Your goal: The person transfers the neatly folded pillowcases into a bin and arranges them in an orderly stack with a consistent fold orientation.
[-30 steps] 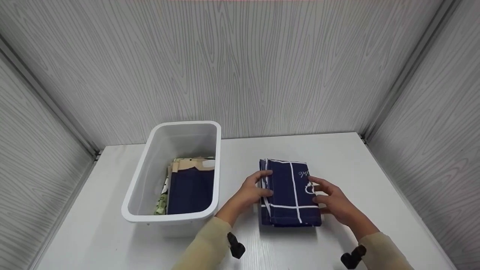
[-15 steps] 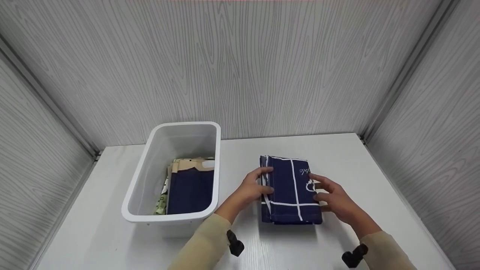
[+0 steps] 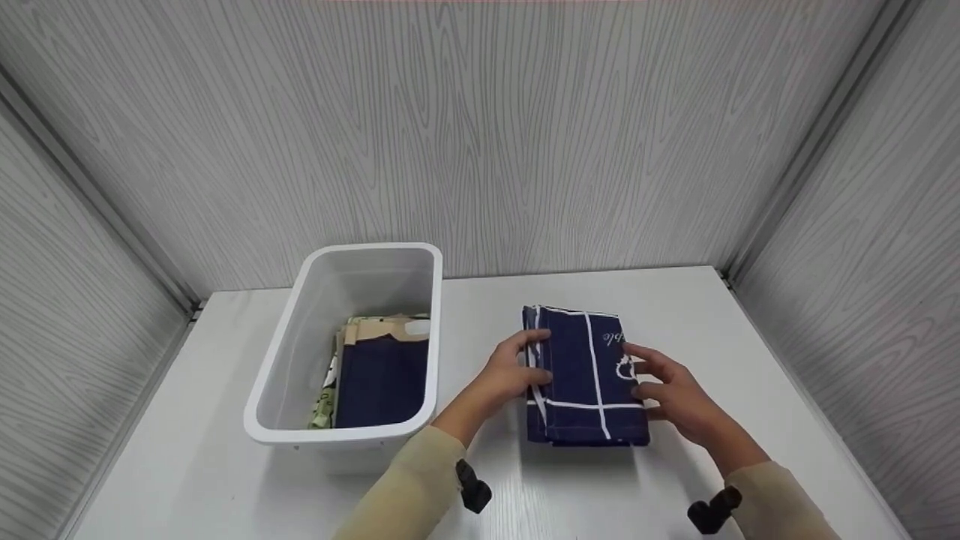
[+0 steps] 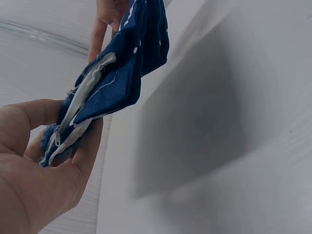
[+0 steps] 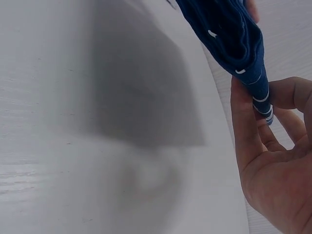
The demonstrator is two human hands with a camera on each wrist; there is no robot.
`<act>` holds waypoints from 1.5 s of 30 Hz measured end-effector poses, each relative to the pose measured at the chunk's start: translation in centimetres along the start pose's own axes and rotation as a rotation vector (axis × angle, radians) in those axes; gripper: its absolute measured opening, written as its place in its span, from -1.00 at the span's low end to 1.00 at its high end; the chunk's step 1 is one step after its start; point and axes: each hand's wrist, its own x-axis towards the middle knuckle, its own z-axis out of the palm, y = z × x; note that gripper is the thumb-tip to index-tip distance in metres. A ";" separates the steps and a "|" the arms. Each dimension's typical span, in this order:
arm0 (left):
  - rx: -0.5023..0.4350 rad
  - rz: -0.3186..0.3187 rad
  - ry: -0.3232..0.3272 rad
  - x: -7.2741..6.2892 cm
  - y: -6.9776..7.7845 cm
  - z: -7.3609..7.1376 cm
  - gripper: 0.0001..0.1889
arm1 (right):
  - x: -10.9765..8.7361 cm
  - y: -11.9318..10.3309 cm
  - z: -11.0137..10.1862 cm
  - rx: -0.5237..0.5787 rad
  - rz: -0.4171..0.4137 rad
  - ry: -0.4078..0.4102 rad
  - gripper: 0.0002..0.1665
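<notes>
A folded navy cushion cover [image 3: 574, 375] with white grid lines and part of a printed word is held above the white table. My left hand [image 3: 510, 371] pinches its left edge between thumb and fingers. On that edge a white zipper [image 4: 85, 90] shows in the left wrist view. My right hand [image 3: 671, 394] grips the opposite edge, thumb on one face and fingers on the other. Folded layers of the cover [image 5: 234, 44] hang together in the right wrist view, its shadow falling on the tabletop beneath. Parts of the fingers behind the cloth are hidden.
To the left stands a white plastic bin [image 3: 433, 337]. Inside lie folded cloths, a navy and beige one [image 3: 382, 375] on top and a green patterned one [image 3: 324, 405] beside it. Grey wood-grain panels [image 3: 480, 135] enclose the table [image 3: 480, 300] at the back and sides.
Both hands have moved the cushion cover slightly away from me and a little to the right. Their hold on its two edges is the same. The bin has not moved.
</notes>
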 end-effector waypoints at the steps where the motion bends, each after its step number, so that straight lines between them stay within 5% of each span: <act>1: 0.004 0.005 0.001 0.0 0.1 0.1 -0.28 | -0.1 -0.1 -0.1 -0.001 -0.005 -0.005 -0.12; 11: 0.027 0.021 0.014 -0.4 1.0 0.3 -0.29 | -0.4 -0.6 -0.2 -0.006 -0.013 -0.006 -0.12; 19: 0.000 -0.039 0.038 -0.7 1.3 0.6 -0.29 | -0.4 -0.9 -0.4 -0.010 -0.016 0.001 -0.13; 45: 0.035 0.019 0.028 -1.0 2.4 1.4 -0.30 | -0.9 -1.5 -1.1 -0.009 -0.033 0.001 -0.13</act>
